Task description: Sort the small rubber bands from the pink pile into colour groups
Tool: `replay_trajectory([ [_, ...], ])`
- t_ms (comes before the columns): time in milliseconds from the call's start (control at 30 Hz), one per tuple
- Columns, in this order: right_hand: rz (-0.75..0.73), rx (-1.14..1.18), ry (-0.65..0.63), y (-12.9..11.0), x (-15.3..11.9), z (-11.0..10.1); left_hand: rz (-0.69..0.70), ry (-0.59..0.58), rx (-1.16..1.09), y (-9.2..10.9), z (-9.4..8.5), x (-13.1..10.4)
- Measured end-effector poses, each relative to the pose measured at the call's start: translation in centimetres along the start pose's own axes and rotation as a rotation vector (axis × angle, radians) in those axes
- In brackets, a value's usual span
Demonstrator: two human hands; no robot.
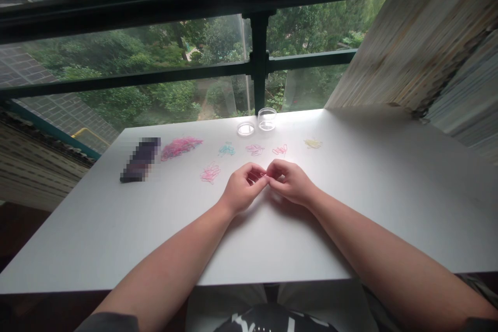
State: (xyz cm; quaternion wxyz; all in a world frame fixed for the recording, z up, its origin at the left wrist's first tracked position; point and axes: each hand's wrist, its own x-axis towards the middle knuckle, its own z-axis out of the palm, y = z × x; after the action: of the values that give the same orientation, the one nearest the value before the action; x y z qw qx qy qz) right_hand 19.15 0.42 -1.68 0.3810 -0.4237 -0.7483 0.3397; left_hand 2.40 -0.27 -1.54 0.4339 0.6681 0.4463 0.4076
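1. Left hand (241,188): your thumb and index finger are closed in a pinch on a small pink strand (264,175). Your other fingers curl in behind.
2. Right hand (290,180): your thumb and index finger are closed on the same strand from the opposite side. The fingertips of both hands meet, or nearly meet; the exact gap is too small to tell.
3. Strand position: it sits between your two sets of fingertips, over the white tabletop (257,249), near the middle. Its full shape is partly hidden by your fingers.
4. Row beyond your hands, left to right: a large mixed pile (181,148), mostly pink with some blue; a teal pile (226,149); a mauve pile (254,150); a coral-pink pile (280,150); and a yellow pile (313,143). All consist of thin strands or loops and lie apart from one another.
5. Nearer pile: a bright pink pile (210,171) lies to the left of your left hand, on the near side of the teal pile.
6. Containers: a clear round container (267,120) stands at the far edge of the tabletop. A shallow clear round piece (246,128) lies just beside it, to the left.
7. Far left: a dark oblong object (140,160), blurred by pixelation, lies beside the mixed pile.
8. Surroundings: a green-framed window (260,62) stands behind the tabletop; a striped curtain (404,41) hangs at the right.
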Motion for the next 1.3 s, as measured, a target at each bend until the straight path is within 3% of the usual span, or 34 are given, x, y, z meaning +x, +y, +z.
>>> replay_trajectory([
  [533,0.007,0.021,0.031,0.03,-0.08,-0.05,-0.01,-0.001,-0.094,-0.24,-0.23,0.33],
  [1300,0.014,0.008,0.028,-0.14,-0.07,-0.18,0.011,0.003,-0.01,-0.4,-0.55,0.3],
])
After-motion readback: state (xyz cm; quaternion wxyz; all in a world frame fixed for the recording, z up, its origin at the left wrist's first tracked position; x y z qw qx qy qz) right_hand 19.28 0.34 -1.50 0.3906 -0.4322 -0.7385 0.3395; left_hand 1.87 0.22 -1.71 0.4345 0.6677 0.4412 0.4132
